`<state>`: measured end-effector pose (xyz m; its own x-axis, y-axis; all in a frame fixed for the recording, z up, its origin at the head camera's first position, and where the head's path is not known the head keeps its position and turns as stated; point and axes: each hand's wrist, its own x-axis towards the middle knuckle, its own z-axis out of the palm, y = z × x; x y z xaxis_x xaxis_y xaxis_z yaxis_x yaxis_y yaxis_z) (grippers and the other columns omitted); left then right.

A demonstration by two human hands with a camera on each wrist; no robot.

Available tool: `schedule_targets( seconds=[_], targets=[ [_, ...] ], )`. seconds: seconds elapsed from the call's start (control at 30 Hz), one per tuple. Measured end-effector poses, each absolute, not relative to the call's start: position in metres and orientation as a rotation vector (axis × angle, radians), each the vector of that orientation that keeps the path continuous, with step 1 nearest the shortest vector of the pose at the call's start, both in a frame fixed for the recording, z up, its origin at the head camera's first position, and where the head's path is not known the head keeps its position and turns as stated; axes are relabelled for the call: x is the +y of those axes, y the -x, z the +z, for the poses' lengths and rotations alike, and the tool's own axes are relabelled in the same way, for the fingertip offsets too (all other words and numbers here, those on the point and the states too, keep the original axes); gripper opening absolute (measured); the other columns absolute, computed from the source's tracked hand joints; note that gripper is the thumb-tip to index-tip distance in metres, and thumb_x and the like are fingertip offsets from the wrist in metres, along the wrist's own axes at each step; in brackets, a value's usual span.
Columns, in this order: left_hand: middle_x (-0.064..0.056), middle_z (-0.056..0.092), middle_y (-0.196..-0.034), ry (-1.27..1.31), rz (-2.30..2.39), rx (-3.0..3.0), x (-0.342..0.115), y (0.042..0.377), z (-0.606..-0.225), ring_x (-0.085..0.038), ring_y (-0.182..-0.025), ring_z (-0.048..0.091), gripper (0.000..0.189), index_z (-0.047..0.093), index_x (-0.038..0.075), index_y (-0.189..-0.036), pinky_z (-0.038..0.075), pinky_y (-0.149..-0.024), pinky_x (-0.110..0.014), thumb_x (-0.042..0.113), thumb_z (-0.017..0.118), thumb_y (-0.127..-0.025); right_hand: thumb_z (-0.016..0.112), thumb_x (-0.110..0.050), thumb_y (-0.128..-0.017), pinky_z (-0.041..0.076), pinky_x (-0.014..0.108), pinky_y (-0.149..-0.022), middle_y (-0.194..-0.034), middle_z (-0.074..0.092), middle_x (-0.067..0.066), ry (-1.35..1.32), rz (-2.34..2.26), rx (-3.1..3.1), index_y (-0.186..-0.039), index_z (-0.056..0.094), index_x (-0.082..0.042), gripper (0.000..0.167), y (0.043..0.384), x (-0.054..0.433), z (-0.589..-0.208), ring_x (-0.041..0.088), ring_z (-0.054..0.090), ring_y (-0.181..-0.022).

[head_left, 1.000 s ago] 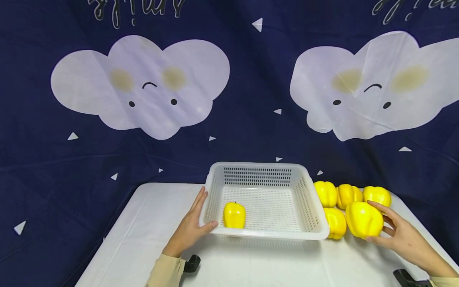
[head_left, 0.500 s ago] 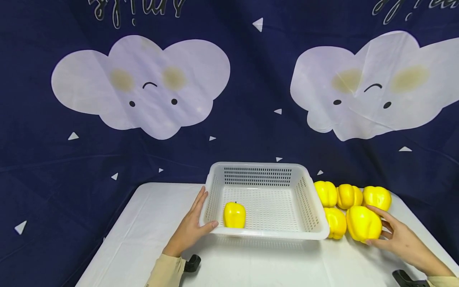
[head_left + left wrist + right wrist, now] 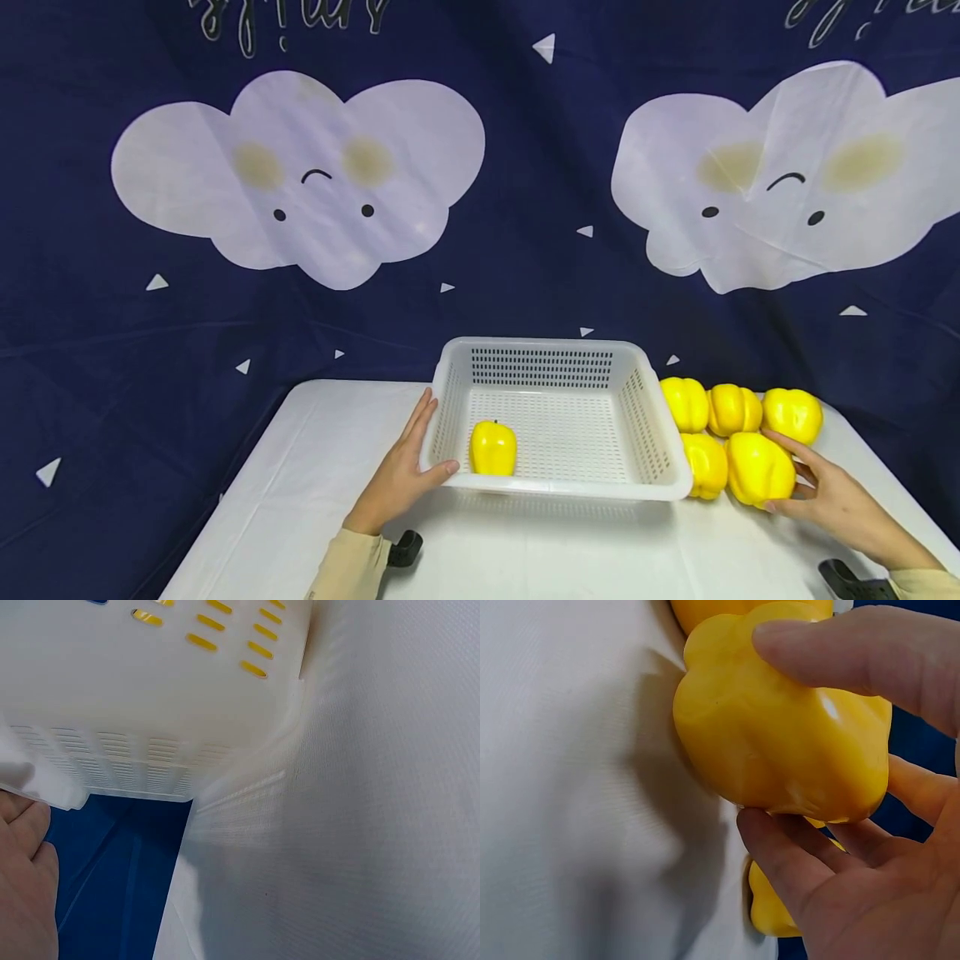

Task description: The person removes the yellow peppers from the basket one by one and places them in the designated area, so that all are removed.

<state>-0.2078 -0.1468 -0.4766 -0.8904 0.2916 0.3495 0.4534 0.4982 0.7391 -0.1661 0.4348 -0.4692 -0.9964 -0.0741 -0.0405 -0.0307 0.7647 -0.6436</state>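
A white plastic basket stands on the table in the head view, with one yellow bell pepper inside near its front left corner. My left hand holds that corner, thumb on the front rim and fingers along the left side. To the right of the basket, my right hand grips another yellow bell pepper between thumb and fingers. In the right wrist view the thumb lies across one side of this held pepper, with fingertips against the opposite side.
Several more yellow bell peppers cluster right of the basket: one front pepper beside the held one, and a back row including a far-right pepper. A white cloth covers the table. A dark blue curtain hangs behind.
The right hand has lowered its bell pepper slightly and shifted it a little left, into line beside the front pepper. The left hand and basket have stayed in place.
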Motion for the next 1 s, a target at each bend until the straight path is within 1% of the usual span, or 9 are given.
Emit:
schedule_targets(
  seconds=[0.07,0.2,0.33,0.4,0.53,0.67,0.77,0.87,1.0],
  targets=[
    [0.005,0.006,-0.169,0.644,-1.341,-2.560,-0.1466,0.2078,-0.4762,-0.031,-0.152,0.017,0.096,0.022,0.011,-0.161,0.027,-0.112,-0.064,0.042,0.075,-0.088,0.089,-0.022,-0.074,0.047,0.009,-0.074,-0.151,0.026,0.041,0.081,-1.047,2.887,-0.155,0.016,0.009,0.113,0.1666,0.4350,-0.4698,0.066,0.035,-0.128],
    [0.007,0.005,-0.169,0.646,-1.334,-2.557,-0.1465,0.2079,-0.4760,-0.031,-0.152,0.017,0.096,0.022,0.011,-0.161,0.027,-0.112,-0.064,0.045,0.074,-0.088,0.088,-0.022,-0.075,0.052,0.015,-0.078,-0.153,0.023,0.040,0.073,-1.054,2.868,-0.155,0.014,0.009,0.113,0.1688,0.4360,-0.4708,0.066,0.034,-0.129],
    [0.007,0.006,-0.169,0.648,-1.329,-2.555,-0.1469,0.2083,-0.4768,-0.031,-0.152,0.018,0.096,0.022,0.011,-0.161,0.027,-0.112,-0.064,0.045,0.074,-0.088,0.087,-0.020,-0.076,0.049,0.010,-0.079,-0.155,0.018,0.039,0.086,-1.107,2.837,-0.156,0.012,0.009,0.113,0.1695,0.4378,-0.4740,0.068,0.030,-0.130],
    [0.006,0.006,-0.169,0.650,-1.331,-2.555,-0.1470,0.2083,-0.4771,-0.032,-0.152,0.018,0.096,0.022,0.011,-0.161,0.027,-0.112,-0.065,0.044,0.074,-0.088,0.087,-0.021,-0.076,0.043,0.005,-0.076,-0.157,0.016,0.039,0.088,-1.126,2.830,-0.156,0.012,0.008,0.113,0.1692,0.4384,-0.4758,0.068,0.029,-0.131],
    [0.006,0.005,-0.169,0.641,-1.341,-2.562,-0.1473,0.2082,-0.4772,-0.031,-0.152,0.017,0.096,0.021,0.011,-0.161,0.027,-0.112,-0.065,0.042,0.075,-0.088,0.086,-0.021,-0.078,0.043,0.005,-0.077,-0.157,0.015,0.038,0.093,-1.135,2.829,-0.157,0.012,0.007,0.112,0.1698,0.4393,-0.4771,0.069,0.028,-0.130],
    [0.005,0.005,-0.169,0.636,-1.342,-2.565,-0.1473,0.2081,-0.4770,-0.030,-0.152,0.016,0.096,0.021,0.012,-0.161,0.026,-0.113,-0.064,0.037,0.076,-0.087,0.086,-0.020,-0.077,0.055,0.028,-0.083,-0.155,0.020,0.040,0.099,-1.092,2.851,-0.156,0.013,0.007,0.111,0.1701,0.4388,-0.4757,0.069,0.032,-0.127],
    [0.005,0.005,-0.169,0.640,-1.341,-2.562,-0.1475,0.2083,-0.4773,-0.031,-0.152,0.016,0.096,0.021,0.011,-0.161,0.026,-0.113,-0.064,0.038,0.076,-0.087,0.086,-0.020,-0.078,0.056,0.044,-0.083,-0.153,0.023,0.040,0.107,-1.076,2.864,-0.156,0.015,0.008,0.110,0.1703,0.4379,-0.4743,0.069,0.035,-0.124],
    [0.005,0.005,-0.169,0.643,-1.340,-2.558,-0.1475,0.2085,-0.4780,-0.031,-0.152,0.016,0.096,0.021,0.011,-0.161,0.026,-0.112,-0.065,0.041,0.075,-0.088,0.086,-0.020,-0.077,0.056,0.046,-0.083,-0.152,0.024,0.040,0.107,-1.082,2.861,-0.155,0.015,0.008,0.109,0.1704,0.4371,-0.4732,0.068,0.036,-0.124],
    [0.003,0.006,-0.169,0.650,-1.341,-2.549,-0.1472,0.2088,-0.4787,-0.033,-0.152,0.017,0.094,0.022,0.010,-0.161,0.026,-0.112,-0.065,0.037,0.076,-0.088,0.087,-0.019,-0.077,0.055,0.055,-0.085,-0.152,0.024,0.041,0.114,-1.090,2.861,-0.155,0.015,0.009,0.109,0.1697,0.4365,-0.4728,0.069,0.035,-0.124]
  ],
)
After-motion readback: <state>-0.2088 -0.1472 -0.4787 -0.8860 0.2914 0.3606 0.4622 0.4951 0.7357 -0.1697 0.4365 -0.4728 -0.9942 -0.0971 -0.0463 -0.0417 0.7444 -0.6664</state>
